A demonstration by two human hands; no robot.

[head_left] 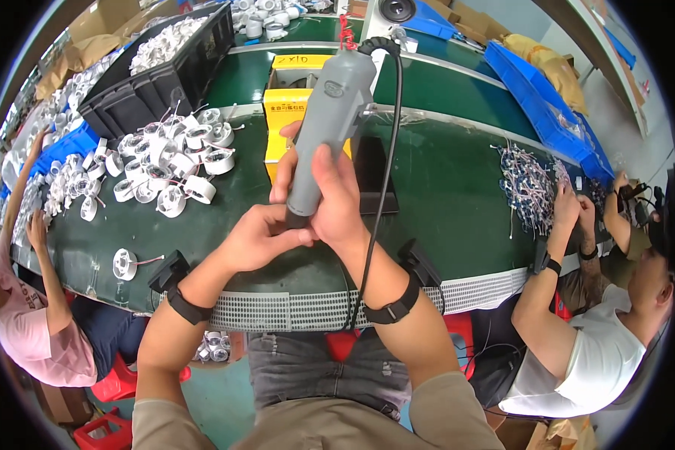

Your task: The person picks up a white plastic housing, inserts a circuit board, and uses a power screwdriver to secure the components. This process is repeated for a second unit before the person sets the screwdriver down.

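My right hand [336,196] is wrapped round the grey body of an electric screwdriver [330,101], which hangs upright from a red cord, its black cable curving down on the right. Close to the dark nose of the tool, my left hand [261,238] has its fingers curled and its thumb pointing toward my right hand. Whatever lies between the left fingers is hidden, and so is the tool's bit. Behind the screwdriver stands a yellow box-shaped device [283,109]. One white round housing with a short wire [125,264] lies alone on the green bench, left of my hands.
A heap of white round housings [174,161] lies at the left, before a black crate [139,94]. Thin wired parts [529,187] are piled at the right near a blue tray [540,112]. A dark flat block [376,174] lies behind my hands. Co-workers sit at both sides.
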